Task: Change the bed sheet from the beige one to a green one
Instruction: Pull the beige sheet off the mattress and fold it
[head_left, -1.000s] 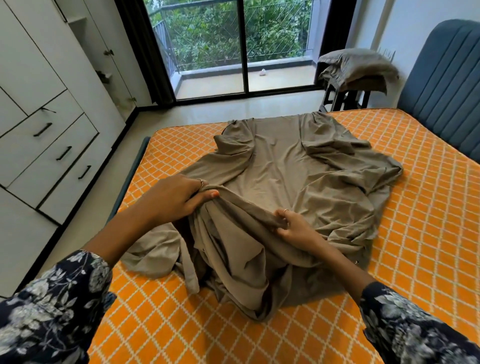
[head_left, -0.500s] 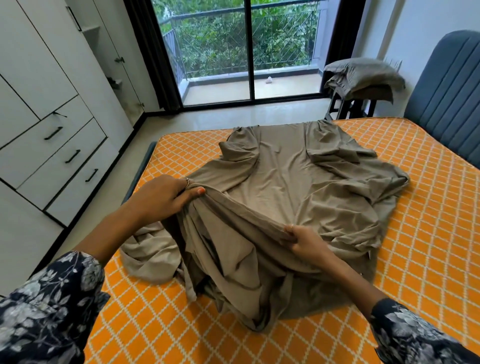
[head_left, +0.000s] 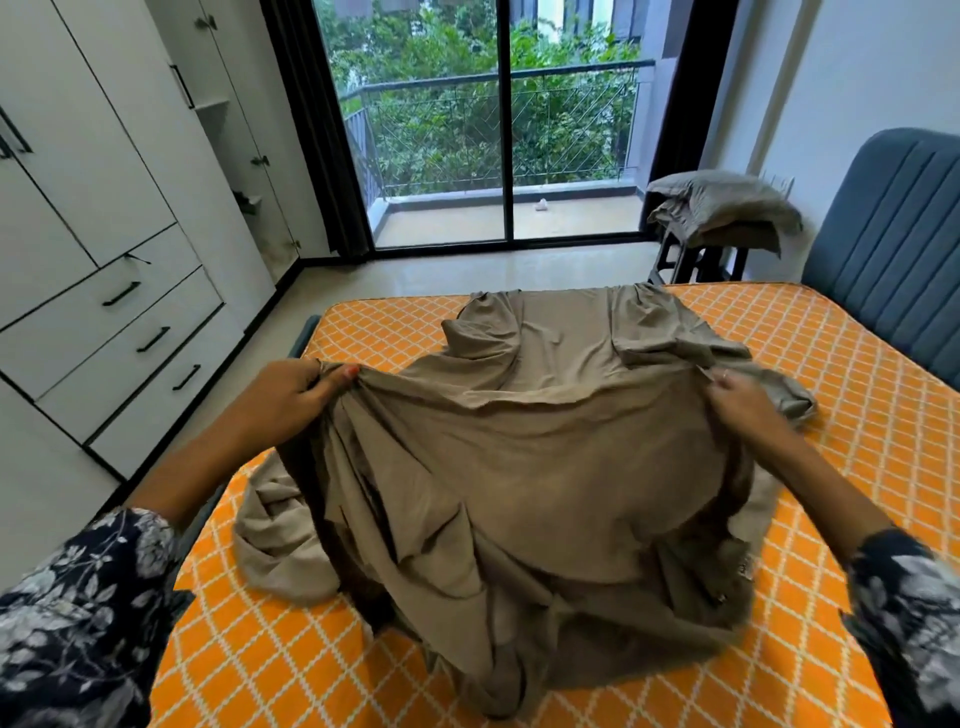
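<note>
The hands have spread apart since a moment ago: the left hand (head_left: 291, 397) at nine o'clock and the right hand (head_left: 737, 402) at three o'clock each pinch an edge of the beige bed sheet (head_left: 519, 467), fingers curled on the cloth, stretching it taut between them. The sheet is off its corners and bunched mid-mattress (head_left: 857, 415), so folding or removal looks underway. No green sheet is in view. At one o'clock a pillow (head_left: 727, 202) rests on a stool (head_left: 701, 262); the headboard (head_left: 893, 249) stands at two o'clock, wardrobe drawers (head_left: 119, 332) at ten.
</note>
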